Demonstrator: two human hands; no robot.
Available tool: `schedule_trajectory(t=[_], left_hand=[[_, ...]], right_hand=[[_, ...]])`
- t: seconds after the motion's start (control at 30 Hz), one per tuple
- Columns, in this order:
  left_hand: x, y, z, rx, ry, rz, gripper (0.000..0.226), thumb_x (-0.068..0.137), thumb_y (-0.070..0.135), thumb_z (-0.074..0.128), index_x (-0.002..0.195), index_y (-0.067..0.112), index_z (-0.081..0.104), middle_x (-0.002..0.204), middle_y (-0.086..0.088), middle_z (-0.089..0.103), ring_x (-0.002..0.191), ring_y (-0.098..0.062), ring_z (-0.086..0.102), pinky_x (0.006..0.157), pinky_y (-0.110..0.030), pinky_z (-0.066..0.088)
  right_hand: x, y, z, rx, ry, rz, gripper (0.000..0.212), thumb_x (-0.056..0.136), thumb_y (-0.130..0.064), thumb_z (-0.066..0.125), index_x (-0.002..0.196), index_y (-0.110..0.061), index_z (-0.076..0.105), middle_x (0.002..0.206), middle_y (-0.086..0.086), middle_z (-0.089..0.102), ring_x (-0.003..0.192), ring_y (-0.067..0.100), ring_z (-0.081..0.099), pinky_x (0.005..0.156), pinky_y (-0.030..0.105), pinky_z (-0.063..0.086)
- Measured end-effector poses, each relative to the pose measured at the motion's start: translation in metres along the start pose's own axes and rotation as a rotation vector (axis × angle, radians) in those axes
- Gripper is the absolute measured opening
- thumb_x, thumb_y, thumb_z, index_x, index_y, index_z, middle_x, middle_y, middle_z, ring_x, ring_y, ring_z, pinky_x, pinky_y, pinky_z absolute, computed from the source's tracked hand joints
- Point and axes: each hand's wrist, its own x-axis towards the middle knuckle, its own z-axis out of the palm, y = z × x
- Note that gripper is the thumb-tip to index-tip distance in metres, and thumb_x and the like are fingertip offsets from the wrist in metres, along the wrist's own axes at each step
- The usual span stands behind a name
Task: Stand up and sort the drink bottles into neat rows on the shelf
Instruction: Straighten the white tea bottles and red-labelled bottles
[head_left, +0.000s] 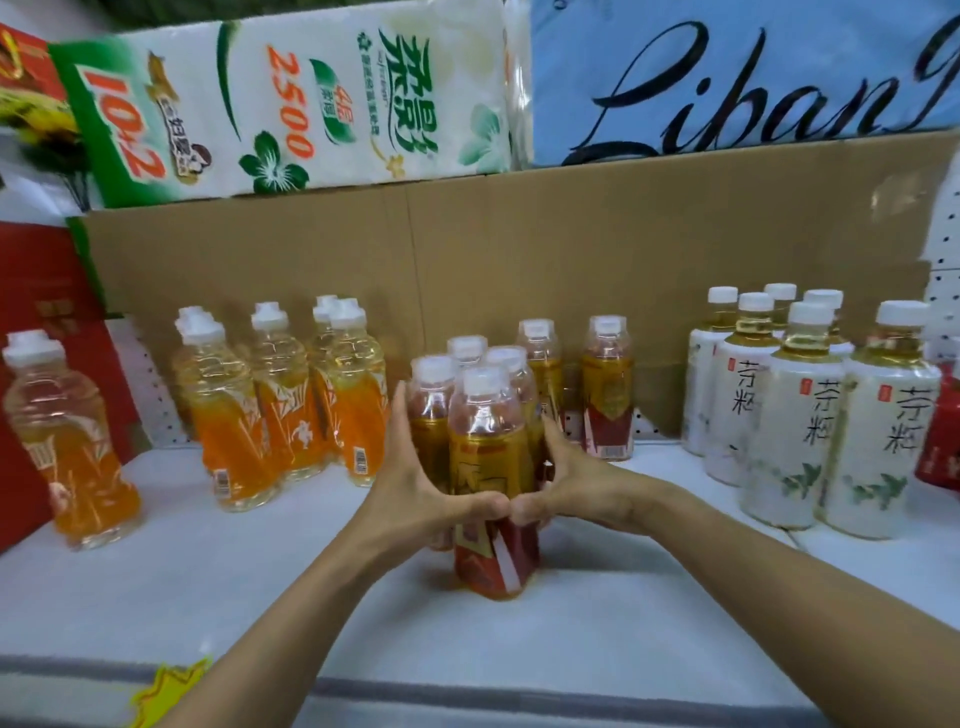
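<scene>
Both hands cup a cluster of red-labelled bottles (491, 467) mid-shelf (208, 571): the left hand (415, 467) and right hand (566, 483) press its sides, thumbs meeting in front. Behind stand orange bottles (280, 395), white-labelled bottles (795, 410) and cardboard (467, 249).

Bright even light, soft shadows (edges bowed, slightly blurred).
</scene>
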Motion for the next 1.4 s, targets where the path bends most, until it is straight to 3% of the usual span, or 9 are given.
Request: schedule_trajectory(t=[0.13,0.27,0.43,0.6,0.7,0.8,1.0,1.13,1.4], left_hand=[[-0.006,-0.013,-0.036,-0.027,0.033,-0.037,0.148,0.038,0.063,0.093,0.147,0.058,-0.007,0.162,0.011,0.018,0.145,-0.018,0.03,0.111,-0.052,0.04],[-0.014,-0.017,-0.05,-0.011,0.064,-0.064,0.146,0.042,0.059,0.089,0.151,0.049,-0.009,0.162,0.012,0.014,0.144,-0.015,0.028,0.108,-0.036,0.037],[-0.029,-0.008,-0.046,0.077,0.095,-0.01,0.13,0.059,0.047,0.089,0.145,0.055,-0.009,0.163,0.015,0.006,0.144,-0.005,0.018,0.107,-0.025,0.026],[-0.044,0.019,-0.012,0.354,0.363,0.421,0.098,0.076,0.025,0.083,0.151,0.031,0.02,0.157,0.006,0.022,0.148,-0.008,0.018,0.119,-0.026,0.025],[-0.05,0.046,0.04,0.293,0.144,0.561,0.071,0.085,0.034,0.068,0.146,0.027,0.033,0.153,0.011,0.029,0.144,-0.001,0.024,0.116,-0.013,0.021],[-0.025,0.059,0.098,0.191,-0.094,0.322,0.076,0.091,0.035,0.065,0.151,0.033,0.019,0.158,0.02,0.007,0.144,0.005,0.01,0.106,0.0,0.008],[0.094,0.015,0.148,-0.138,0.139,-0.448,0.095,0.092,0.022,0.067,0.156,0.015,-0.003,0.162,-0.007,0.003,0.15,-0.03,0.008,0.122,-0.043,0.017],[0.116,-0.035,0.158,-0.143,0.214,-0.478,0.093,0.084,0.014,0.074,0.156,0.019,0.014,0.155,-0.009,0.025,0.141,-0.031,0.033,0.115,-0.047,0.034],[0.117,-0.053,0.154,-0.296,0.22,-0.407,0.083,0.081,0.004,0.074,0.149,0.024,0.029,0.142,-0.002,0.046,0.123,-0.02,0.052,0.103,-0.034,0.044]], right_hand=[[0.025,-0.005,0.029,0.05,0.008,-0.023,0.116,0.074,-0.023,0.083,0.148,-0.045,-0.004,0.122,-0.027,0.038,0.119,0.007,0.044,0.081,0.025,0.053],[0.035,-0.005,0.044,0.051,0.042,-0.036,0.112,0.072,-0.031,0.078,0.15,-0.039,-0.002,0.123,-0.029,0.035,0.124,0.003,0.034,0.076,0.004,0.043],[0.019,0.01,0.019,-0.093,0.09,0.034,0.101,0.071,-0.044,0.083,0.15,-0.042,0.021,0.142,-0.015,0.036,0.127,0.007,0.045,0.095,0.022,0.045],[-0.006,0.024,-0.024,-0.089,0.472,0.121,0.048,0.085,-0.022,0.073,0.13,-0.021,0.055,0.121,-0.001,0.06,0.102,0.017,0.064,0.082,0.033,0.059],[-0.003,0.04,-0.046,-0.09,0.737,0.159,0.051,0.087,-0.018,0.072,0.132,-0.013,0.049,0.122,0.004,0.058,0.105,0.023,0.06,0.076,0.034,0.057],[0.007,0.055,-0.061,-0.113,0.848,0.208,0.065,0.084,-0.022,0.075,0.134,-0.013,0.035,0.133,0.008,0.05,0.118,0.026,0.053,0.097,0.046,0.05],[0.039,0.055,-0.074,-0.248,0.964,0.237,0.095,0.073,-0.034,0.084,0.141,-0.012,0.022,0.144,0.01,0.032,0.132,0.028,0.037,0.103,0.038,0.037],[0.059,0.059,-0.079,-0.321,0.993,0.289,0.098,0.065,-0.042,0.088,0.134,-0.012,0.025,0.135,0.011,0.036,0.128,0.03,0.038,0.097,0.04,0.042],[0.045,0.067,-0.1,-0.027,0.782,0.219,0.078,0.08,-0.011,0.077,0.14,-0.014,0.028,0.129,0.004,0.049,0.121,0.027,0.051,0.1,0.043,0.046]])
